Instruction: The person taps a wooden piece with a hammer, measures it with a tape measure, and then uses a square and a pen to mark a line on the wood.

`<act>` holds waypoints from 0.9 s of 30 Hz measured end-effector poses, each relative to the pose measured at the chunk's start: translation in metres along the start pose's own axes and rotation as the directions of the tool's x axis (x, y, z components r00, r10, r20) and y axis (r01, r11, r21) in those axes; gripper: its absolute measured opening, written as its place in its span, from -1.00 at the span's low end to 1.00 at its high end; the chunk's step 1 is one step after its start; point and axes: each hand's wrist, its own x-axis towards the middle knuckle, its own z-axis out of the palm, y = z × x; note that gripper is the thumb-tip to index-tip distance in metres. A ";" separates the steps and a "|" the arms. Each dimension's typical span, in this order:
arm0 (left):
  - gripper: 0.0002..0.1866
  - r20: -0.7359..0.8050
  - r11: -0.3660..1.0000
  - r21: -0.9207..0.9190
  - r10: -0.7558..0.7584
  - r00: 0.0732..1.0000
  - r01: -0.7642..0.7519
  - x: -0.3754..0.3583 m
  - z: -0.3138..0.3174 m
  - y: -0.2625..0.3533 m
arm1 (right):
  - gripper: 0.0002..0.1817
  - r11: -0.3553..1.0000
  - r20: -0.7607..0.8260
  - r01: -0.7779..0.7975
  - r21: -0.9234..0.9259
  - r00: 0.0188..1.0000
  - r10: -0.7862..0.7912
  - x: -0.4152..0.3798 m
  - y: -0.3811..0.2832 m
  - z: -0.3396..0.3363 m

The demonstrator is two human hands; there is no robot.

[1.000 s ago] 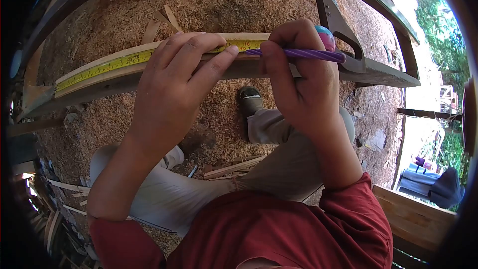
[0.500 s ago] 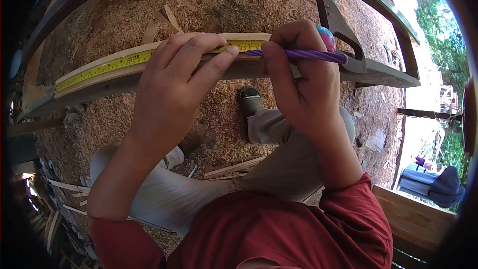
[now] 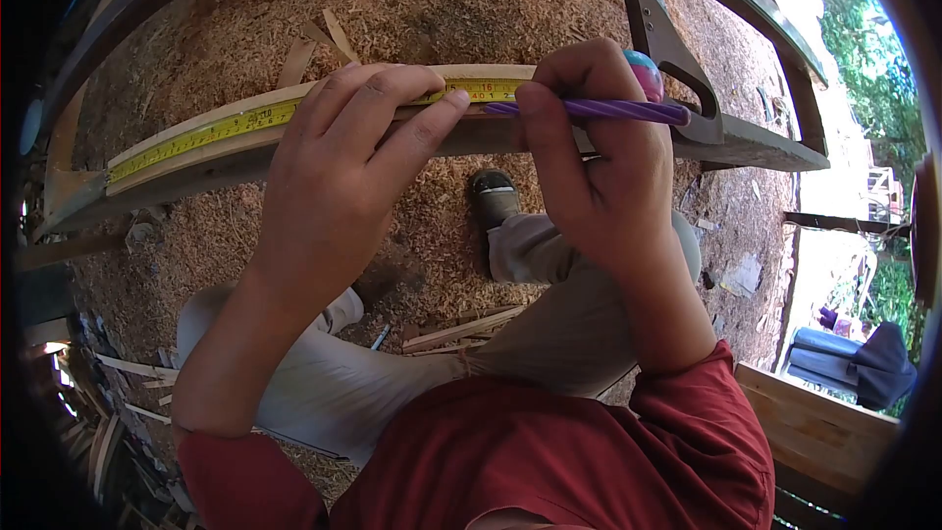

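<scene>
A yellow tape measure blade [image 3: 211, 134] is stretched along a pale wooden strip [image 3: 285, 98], which lies on a grey plank [image 3: 196, 170]. My left hand [image 3: 343, 152] closes over the blade and the strip, thumb pressing from the near side and fingers on the far side. In my right hand [image 3: 608, 157] is a purple striped pencil [image 3: 613, 110], pinched near its front. Its tip touches the strip's near edge, close to the 40 mark on the blade. Behind my right fingers shows part of a pink and blue round tape case [image 3: 644, 76].
A handsaw [image 3: 677, 49] with a brown handle rests on the plank to the right. Wood shavings [image 3: 432, 0] cover the ground, with cut wooden strips [image 3: 466, 330] between my legs. Dark blue cloth [image 3: 854, 363] lies at the far right, near a wooden board [image 3: 814, 427].
The pencil's back end has shifted very slightly to the right as my right hand tilts a little. My left hand, the blade and the strip stay in place.
</scene>
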 end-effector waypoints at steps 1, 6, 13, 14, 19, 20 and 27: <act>-0.48 0.001 1.000 0.000 0.000 1.000 0.000 0.000 0.000 0.000 | -0.96 1.000 0.005 0.000 -0.016 1.000 0.000 0.000 0.000 0.000; -0.49 0.024 0.999 -0.020 -0.032 0.999 0.033 0.000 -0.002 0.002 | -0.96 1.000 -0.001 -0.002 0.001 1.000 0.002 -0.001 0.001 0.001; -0.49 0.017 1.000 -0.008 -0.021 1.000 0.021 0.000 0.000 0.001 | -0.94 1.000 -0.005 -0.008 -0.002 1.000 0.008 0.000 -0.001 0.000; -0.49 0.020 0.999 -0.023 -0.037 0.999 0.037 -0.001 0.000 0.002 | -0.94 1.000 -0.005 -0.008 -0.002 1.000 0.008 0.000 0.000 0.001; -0.49 0.018 1.000 0.006 -0.020 1.000 0.020 0.000 0.000 0.001 | -0.94 1.000 0.001 0.016 -0.013 1.000 -0.016 0.000 0.001 0.000; -0.49 0.014 1.000 0.001 -0.020 1.000 0.020 0.000 0.000 0.000 | -0.94 1.000 0.000 0.016 -0.013 1.000 -0.016 0.000 0.001 0.000; -0.48 0.011 1.000 0.004 -0.011 1.000 0.011 -0.001 0.000 0.000 | -0.88 1.000 -0.004 0.019 0.011 1.000 -0.019 -0.001 0.006 0.001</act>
